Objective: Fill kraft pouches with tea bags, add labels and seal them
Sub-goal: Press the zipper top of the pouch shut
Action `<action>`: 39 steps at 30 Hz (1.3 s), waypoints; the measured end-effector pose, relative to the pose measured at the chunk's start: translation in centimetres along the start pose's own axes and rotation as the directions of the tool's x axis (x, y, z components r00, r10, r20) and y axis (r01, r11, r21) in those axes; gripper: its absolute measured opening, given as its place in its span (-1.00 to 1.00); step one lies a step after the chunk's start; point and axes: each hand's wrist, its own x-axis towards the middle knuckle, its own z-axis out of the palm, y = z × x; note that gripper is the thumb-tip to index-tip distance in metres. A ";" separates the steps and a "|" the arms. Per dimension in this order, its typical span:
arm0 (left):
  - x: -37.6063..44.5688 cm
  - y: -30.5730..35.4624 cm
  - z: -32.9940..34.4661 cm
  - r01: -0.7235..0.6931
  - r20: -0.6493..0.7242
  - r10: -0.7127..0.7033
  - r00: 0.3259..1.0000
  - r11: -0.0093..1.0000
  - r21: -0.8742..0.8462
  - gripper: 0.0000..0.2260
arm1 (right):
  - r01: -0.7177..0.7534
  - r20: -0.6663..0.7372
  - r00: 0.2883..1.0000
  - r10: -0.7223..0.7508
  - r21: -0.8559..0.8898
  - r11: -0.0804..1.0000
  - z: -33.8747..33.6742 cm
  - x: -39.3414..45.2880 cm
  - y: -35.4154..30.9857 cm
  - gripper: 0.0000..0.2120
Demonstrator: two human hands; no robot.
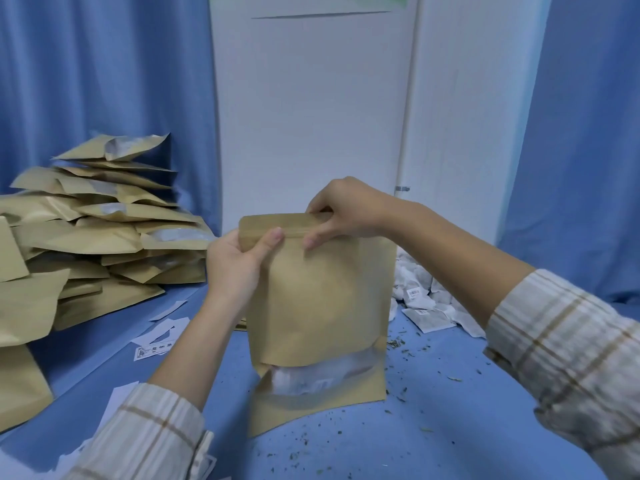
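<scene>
A kraft pouch (317, 306) with a clear window near its bottom stands upright on the blue table, with white tea bags showing through the window. My left hand (239, 261) pinches the pouch's top strip at its left end, thumb on the front. At the right end of that strip, my right hand (341, 213) pinches with fingers over the top edge. White tea bags (427, 306) lie in a heap behind the pouch to the right. Paper labels (156, 341) lie scattered on the table to the left.
A tall heap of kraft pouches (97, 233) fills the left side of the blue table (450, 410). Loose tea crumbs are strewn on the table to the right of the pouch. Blue curtains and a white door stand behind.
</scene>
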 end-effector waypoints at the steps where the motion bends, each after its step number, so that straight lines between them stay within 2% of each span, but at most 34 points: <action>1: 0.1 0.0 -0.1 -0.019 -0.031 0.019 0.999 1.000 0.018 -0.89 | -0.005 0.000 1.000 0.005 -0.021 1.000 0.0 -0.1 0.3 -0.71; 4: 0.2 -0.2 -0.1 -0.044 -0.034 0.045 0.998 0.999 0.026 -0.89 | -0.018 -0.046 0.999 0.019 0.026 1.000 0.0 -0.5 1.0 -0.72; 7: 0.0 -0.2 -0.2 -0.046 -0.041 0.045 0.998 0.998 -0.029 -0.88 | -0.022 -0.032 0.999 0.023 0.032 0.999 0.1 -0.8 1.7 -0.57; 11: 0.2 -0.1 -0.5 -0.026 -0.035 0.023 0.999 0.997 -0.075 -0.80 | -0.024 -0.053 0.998 0.026 0.041 0.999 0.1 -1.5 2.4 -0.49; 14: 0.5 0.0 -0.8 -0.016 -0.024 0.014 1.000 0.997 -0.071 -0.79 | -0.013 -0.063 0.998 0.016 0.052 0.999 0.1 -1.7 2.7 -0.53; 18: 0.8 -0.4 -1.5 0.005 -0.016 -0.007 1.000 0.996 -0.089 -0.75 | -0.016 -0.111 0.994 0.024 0.070 0.997 0.5 -1.9 3.1 -0.48; 23: 0.9 -0.8 -2.3 -0.014 -0.005 0.014 1.000 0.994 -0.107 -0.82 | -0.089 -0.218 0.973 0.069 -0.080 0.993 1.5 -2.1 3.2 -0.37; 27: 0.8 -1.2 -2.5 -0.002 -0.010 0.001 1.000 0.994 -0.109 -0.77 | -0.099 -0.289 0.956 0.041 -0.188 0.977 1.9 -2.6 3.7 -0.34; 29: 0.8 -1.3 -2.5 0.000 -0.016 -0.002 1.000 0.993 -0.117 -0.74 | -0.099 -0.316 0.948 0.036 -0.184 0.978 2.0 -2.5 3.9 -0.33; 32: 0.9 -1.6 -2.6 0.006 -0.036 -0.012 0.999 0.986 -0.167 -0.76 | -0.068 -0.330 0.943 0.034 -0.090 0.994 2.1 -2.1 4.1 -0.35; 36: 1.0 -1.5 -2.5 -0.001 -0.023 -0.003 1.000 0.986 -0.168 -0.81 | -0.091 -0.397 0.911 0.107 0.058 0.994 3.1 -2.3 4.6 -0.36; 38: 1.1 -1.1 -2.4 -0.004 -0.018 0.001 1.000 0.991 -0.137 -0.88 | -0.096 -0.485 0.860 0.156 0.146 0.985 3.7 -2.5 5.0 -0.48; 39: 1.3 -0.9 -2.6 -0.010 -0.024 0.007 1.000 0.990 -0.139 -0.93 | -0.102 -0.501 0.829 0.248 0.300 0.948 3.9 -2.7 5.5 -0.59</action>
